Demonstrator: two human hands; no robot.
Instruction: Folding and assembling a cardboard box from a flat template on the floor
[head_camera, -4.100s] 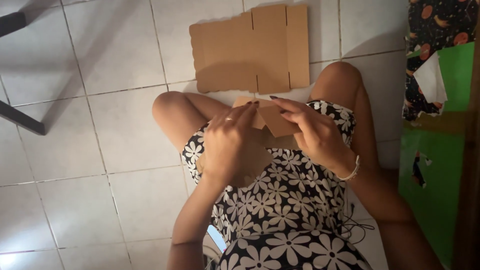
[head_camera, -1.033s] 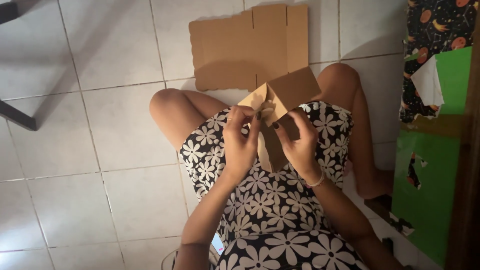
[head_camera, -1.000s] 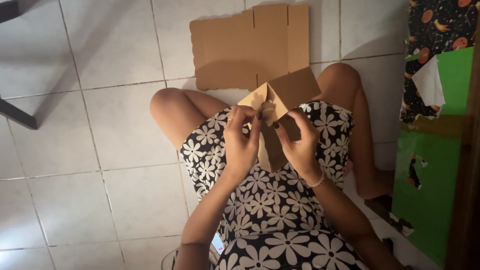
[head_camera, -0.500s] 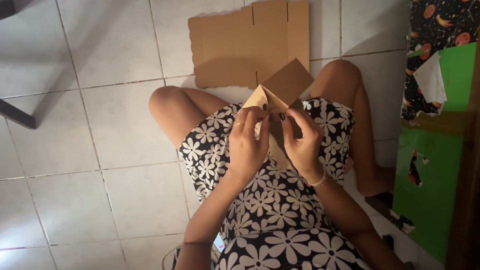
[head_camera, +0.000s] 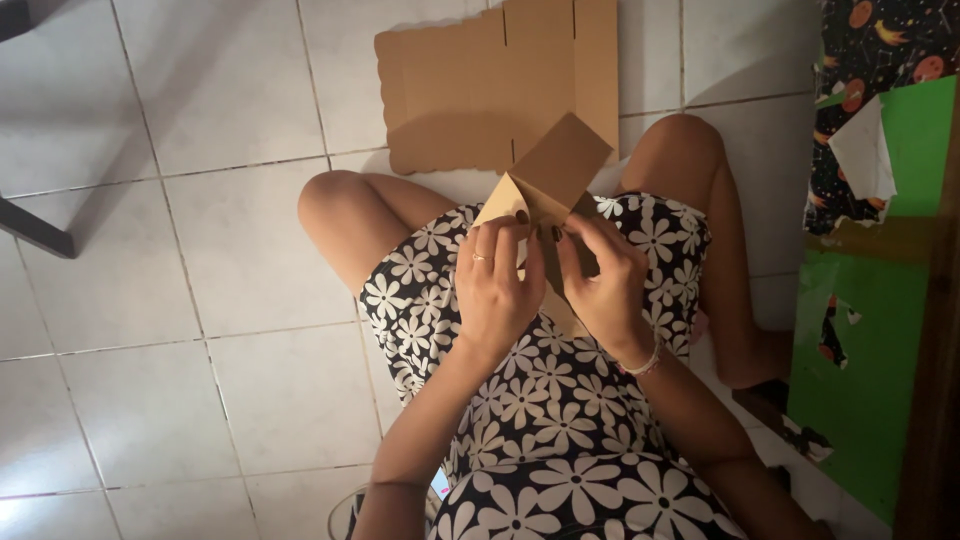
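- Two hands at work on one small piece of brown cardboard (head_camera: 548, 180), held over the lap of a person seated on the tiled floor (head_camera: 200, 250).
- Left hand (head_camera: 497, 285): fingers curled and pinched onto the near left edge of the piece, thumb side up, a ring on one finger. Closed on the cardboard.
- Right hand (head_camera: 600, 280): fingertips pressed onto the near right edge of the same piece, a bracelet at the wrist. Also gripping; the exact contact is partly hidden behind the fingers.
- The piece rises beyond both hands as a folded shape: one lighter panel above the left hand, one darker square panel above the right hand, meeting at a crease between them. So at least one fold reads as made.
- Judged unfinished: the panels stand open at an angle, no closed box shape shows, and the lower part between the hands is hidden.
- Beyond the hands, flat on the floor, lies a larger cardboard sheet (head_camera: 470, 90) with cut slots and a scalloped edge, untouched by either hand.
- Well off to the right of the right hand: green paper (head_camera: 880, 330) and a dark patterned sheet (head_camera: 880, 40).
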